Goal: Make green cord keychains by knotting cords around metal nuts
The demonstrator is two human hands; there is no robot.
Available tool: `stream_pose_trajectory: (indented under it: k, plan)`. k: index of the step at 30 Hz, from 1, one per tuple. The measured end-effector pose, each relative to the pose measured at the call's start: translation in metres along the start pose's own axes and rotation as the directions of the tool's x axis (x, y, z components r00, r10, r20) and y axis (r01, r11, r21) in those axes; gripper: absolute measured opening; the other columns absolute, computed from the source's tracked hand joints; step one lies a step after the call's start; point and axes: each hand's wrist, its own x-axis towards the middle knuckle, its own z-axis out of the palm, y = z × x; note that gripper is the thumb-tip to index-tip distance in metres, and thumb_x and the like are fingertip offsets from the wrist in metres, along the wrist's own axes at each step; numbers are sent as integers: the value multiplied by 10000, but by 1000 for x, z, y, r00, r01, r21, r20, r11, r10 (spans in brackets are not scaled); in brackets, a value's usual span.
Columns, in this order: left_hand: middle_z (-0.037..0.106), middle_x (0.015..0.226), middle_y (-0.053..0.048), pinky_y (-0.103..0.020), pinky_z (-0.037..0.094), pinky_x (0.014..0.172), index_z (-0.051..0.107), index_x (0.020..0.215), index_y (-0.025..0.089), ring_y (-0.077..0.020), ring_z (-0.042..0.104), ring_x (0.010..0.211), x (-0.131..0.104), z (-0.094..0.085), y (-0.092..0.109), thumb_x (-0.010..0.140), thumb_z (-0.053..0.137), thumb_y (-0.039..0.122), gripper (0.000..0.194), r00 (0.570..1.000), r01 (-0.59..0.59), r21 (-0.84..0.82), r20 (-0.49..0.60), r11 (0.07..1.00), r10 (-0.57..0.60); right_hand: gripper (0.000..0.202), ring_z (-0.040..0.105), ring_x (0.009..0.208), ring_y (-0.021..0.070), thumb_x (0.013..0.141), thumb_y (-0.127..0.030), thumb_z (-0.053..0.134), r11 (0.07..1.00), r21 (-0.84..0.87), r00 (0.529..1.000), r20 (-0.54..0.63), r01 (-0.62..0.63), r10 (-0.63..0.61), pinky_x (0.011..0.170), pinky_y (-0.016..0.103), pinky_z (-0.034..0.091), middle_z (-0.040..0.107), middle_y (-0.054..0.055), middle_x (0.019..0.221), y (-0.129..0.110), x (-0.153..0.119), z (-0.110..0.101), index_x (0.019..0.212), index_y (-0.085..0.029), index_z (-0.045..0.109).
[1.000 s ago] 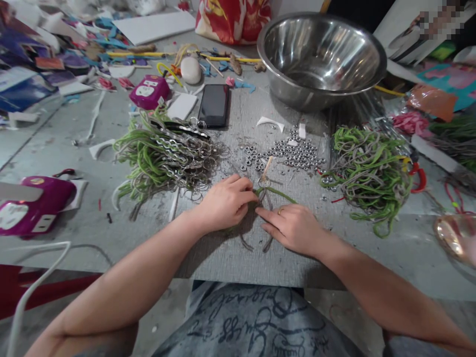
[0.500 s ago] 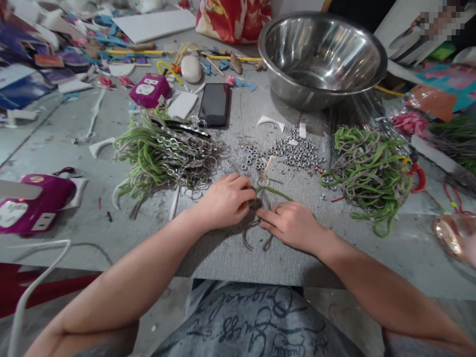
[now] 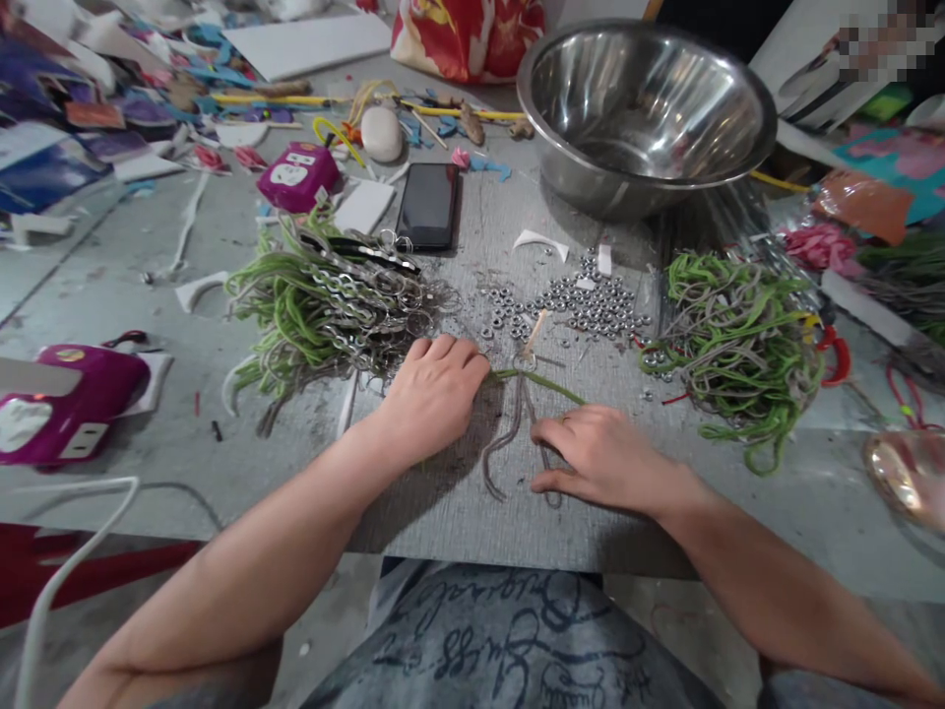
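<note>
A green cord (image 3: 550, 384) runs between my two hands in front of a small wooden stick (image 3: 535, 333) on the table. My left hand (image 3: 441, 387) is closed around its left end, fingers curled downward. On the other side, the cord passes under the curled outer fingers of my right hand (image 3: 601, 448), whose thumb and forefinger are apart. Grey cords (image 3: 506, 433) hang from the crossing point toward me; one loop lies beside my right fingertips. Small metal nuts (image 3: 591, 305) are scattered just beyond the stick. My fingers partly hide both cord ends.
Finished-looking green and grey cord pieces with metal nuts (image 3: 325, 295) lie left; loose cords (image 3: 745, 345) are heaped right. Behind stand a steel bowl (image 3: 650, 187) and a black phone (image 3: 428, 207). Purple devices (image 3: 299, 177) sit left. Another person's hand (image 3: 934, 483) shows at the right edge.
My hands have moved apart, left hand to the left and right hand to the right. The green cord and grey strands between them are now more exposed.
</note>
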Motion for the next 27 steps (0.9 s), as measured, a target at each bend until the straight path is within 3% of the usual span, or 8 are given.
stream_pose_trajectory:
  k: [4, 9, 12, 17, 22, 27]
  plan:
    - [608, 944, -90, -387, 405, 733, 590, 855, 158, -257, 513, 891, -1, -5, 4, 800, 441, 143, 160, 996, 50, -30, -77, 998, -53, 521, 601, 636, 186, 790, -649, 453, 999, -18, 999, 19, -35, 35, 587, 280, 298, 655, 59, 665, -1, -2, -3, 811, -146, 585]
    - [589, 722, -67, -341, 415, 618, 570, 741, 160, -225, 531, 739, -4, -5, 17, 850, 450, 386, 278, 993, -109, -174, 33, 979, 116, 472, 626, 638, 212, 866, -568, 392, 961, -141, 971, -22, -238, 237, 570, 288, 295, 651, 77, 626, -9, -3, -6, 790, -147, 591]
    - [601, 723, -65, -329, 415, 602, 570, 731, 157, -221, 549, 734, -6, -2, 21, 824, 498, 339, 216, 985, -125, -180, 97, 976, 144, 319, 647, 628, 220, 884, -425, 440, 932, -202, 946, 58, -302, 319, 531, 280, 279, 673, 74, 636, -14, -2, -8, 796, -164, 602]
    - [602, 719, -59, -332, 422, 617, 565, 727, 153, -222, 559, 732, -6, -1, 20, 788, 488, 189, 105, 976, -154, -163, 128, 975, 175, 247, 663, 623, 212, 883, -235, 398, 934, -218, 927, 185, -284, 326, 494, 271, 278, 701, 79, 675, -20, 2, -11, 814, -178, 629]
    - [586, 692, -57, -334, 414, 616, 551, 701, 153, -215, 556, 709, -6, -1, 17, 767, 482, 160, 96, 975, -178, -168, 106, 970, 197, 258, 668, 642, 215, 856, -213, 401, 957, -163, 916, 289, -239, 278, 503, 272, 300, 709, 87, 699, -20, 3, -15, 803, -175, 650]
    - [584, 683, -48, -339, 404, 621, 545, 702, 159, -215, 560, 698, -7, -3, 17, 757, 485, 174, 82, 973, -188, -151, 105, 971, 205, 259, 670, 645, 222, 855, -257, 417, 961, -137, 922, 278, -239, 269, 526, 274, 333, 706, 90, 689, -21, 1, -14, 795, -177, 656]
